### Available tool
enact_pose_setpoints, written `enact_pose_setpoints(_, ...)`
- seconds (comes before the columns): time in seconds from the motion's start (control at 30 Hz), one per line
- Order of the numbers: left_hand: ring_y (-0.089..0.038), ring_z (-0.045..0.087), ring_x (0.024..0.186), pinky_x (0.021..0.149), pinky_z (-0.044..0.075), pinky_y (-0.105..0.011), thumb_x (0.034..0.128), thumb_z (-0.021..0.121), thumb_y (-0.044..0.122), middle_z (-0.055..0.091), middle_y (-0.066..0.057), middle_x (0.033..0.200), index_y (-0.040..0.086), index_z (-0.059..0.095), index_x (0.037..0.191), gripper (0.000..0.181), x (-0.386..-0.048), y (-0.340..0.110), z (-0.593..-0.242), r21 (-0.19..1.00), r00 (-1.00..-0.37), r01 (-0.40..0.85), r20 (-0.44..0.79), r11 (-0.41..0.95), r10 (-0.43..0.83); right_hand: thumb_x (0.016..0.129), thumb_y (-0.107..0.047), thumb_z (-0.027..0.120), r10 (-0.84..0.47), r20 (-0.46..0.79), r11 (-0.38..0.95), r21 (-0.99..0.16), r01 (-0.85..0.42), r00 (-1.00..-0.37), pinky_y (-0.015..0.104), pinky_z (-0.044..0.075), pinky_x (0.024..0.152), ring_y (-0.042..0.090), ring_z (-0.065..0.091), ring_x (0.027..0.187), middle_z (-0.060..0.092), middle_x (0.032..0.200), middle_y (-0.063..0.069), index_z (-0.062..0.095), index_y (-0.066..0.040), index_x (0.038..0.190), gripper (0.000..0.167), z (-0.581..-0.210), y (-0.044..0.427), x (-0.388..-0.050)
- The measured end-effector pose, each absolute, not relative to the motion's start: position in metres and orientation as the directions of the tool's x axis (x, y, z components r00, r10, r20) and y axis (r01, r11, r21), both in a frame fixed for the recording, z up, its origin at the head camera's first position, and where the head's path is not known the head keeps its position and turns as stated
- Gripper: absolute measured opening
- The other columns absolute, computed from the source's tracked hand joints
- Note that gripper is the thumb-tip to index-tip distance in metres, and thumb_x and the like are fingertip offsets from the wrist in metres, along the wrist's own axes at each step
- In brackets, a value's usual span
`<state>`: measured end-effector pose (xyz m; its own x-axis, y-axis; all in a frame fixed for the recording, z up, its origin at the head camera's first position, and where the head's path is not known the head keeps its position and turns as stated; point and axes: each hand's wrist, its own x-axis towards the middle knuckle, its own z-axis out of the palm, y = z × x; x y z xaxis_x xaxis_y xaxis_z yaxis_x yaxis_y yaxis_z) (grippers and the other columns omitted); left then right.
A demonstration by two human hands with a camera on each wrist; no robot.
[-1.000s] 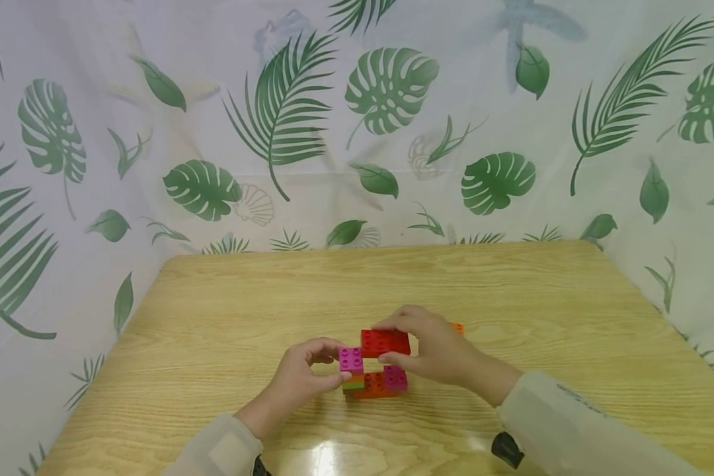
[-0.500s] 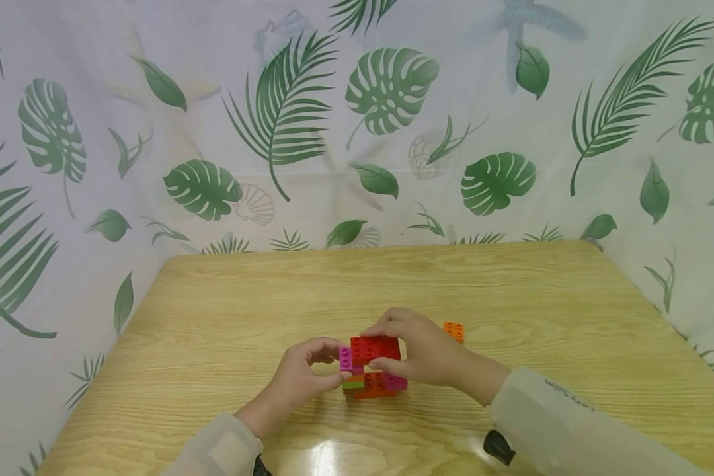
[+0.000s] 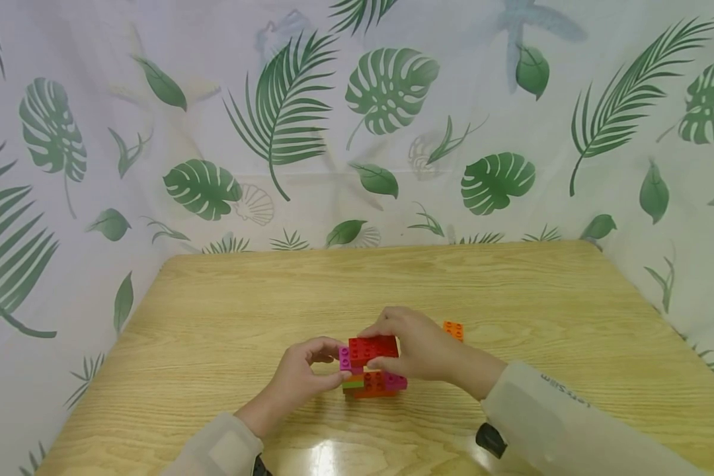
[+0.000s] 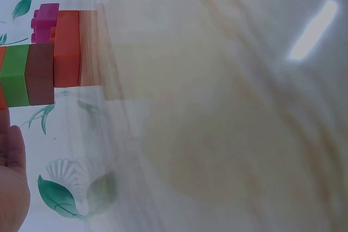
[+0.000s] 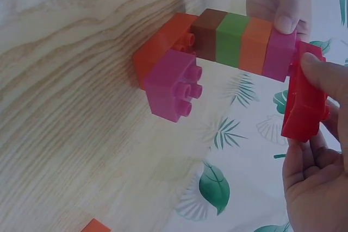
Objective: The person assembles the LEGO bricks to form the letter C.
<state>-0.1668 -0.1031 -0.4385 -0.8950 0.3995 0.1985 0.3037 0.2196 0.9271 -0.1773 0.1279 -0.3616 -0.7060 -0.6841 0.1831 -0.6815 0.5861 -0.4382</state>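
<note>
My right hand [image 3: 419, 344] pinches a long red toy building brick [image 3: 371, 350], its thumb on the near side. One end of that brick lies over part of the pink top brick [image 5: 280, 55]; whether they are pressed fully together I cannot tell. Below the pink one, an orange brick [image 5: 255, 44], a green brick [image 5: 232, 37] and a brown brick [image 5: 208, 33] form a column. It stands on an orange-red base brick [image 5: 160, 47], which also bears a second pink brick [image 5: 166, 88]. My left hand [image 3: 303, 367] holds the column near its top between thumb and fingers.
A loose orange brick [image 3: 453, 330] lies on the wooden table [image 3: 244, 297], beyond my right wrist. A leaf-patterned cloth [image 3: 309, 145] hangs behind the table and along its sides.
My right hand has brought the red brick left and slightly down, over part of the pink top brick, and the loose orange brick shows more. My left hand has stayed in place.
</note>
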Motion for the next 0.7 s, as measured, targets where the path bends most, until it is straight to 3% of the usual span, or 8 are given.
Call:
enact_pose_setpoints(0.43, -0.018, 0.059, 0.097, 0.091, 0.048, -0.042, 0.0808, 0.077, 0.012, 0.067, 0.001, 0.101, 0.008, 0.066, 0.108, 0.029, -0.167, -0.103, -0.435, 0.917, -0.891, 0.31, 0.187, 0.252, 0.414, 0.079, -0.024, 0.08, -0.672, 0.14, 0.612, -0.446, -0.653, -0.727, 0.024, 0.049, 0.069, 0.01, 0.05, 0.079, 0.056, 0.087, -0.008, 0.072, -0.011, 0.111, 0.036, -0.359, 0.127, -0.175)
enact_pose_setpoints(0.7, -0.019, 0.058, 0.1, 0.092, 0.048, -0.041, 0.0786, 0.08, 0.013, 0.064, -0.001, 0.112, 0.007, 0.062, 0.116, 0.042, -0.168, -0.096, -0.424, 0.905, -0.869, 0.364, 0.245, 0.221, 0.429, 0.079, -0.023, 0.08, -0.679, 0.155, 0.603, -0.439, -0.666, -0.718, 0.023, 0.048, 0.067, 0.009, 0.05, 0.076, 0.055, 0.085, -0.008, 0.072, -0.01, 0.11, 0.035, -0.358, 0.127, -0.175)
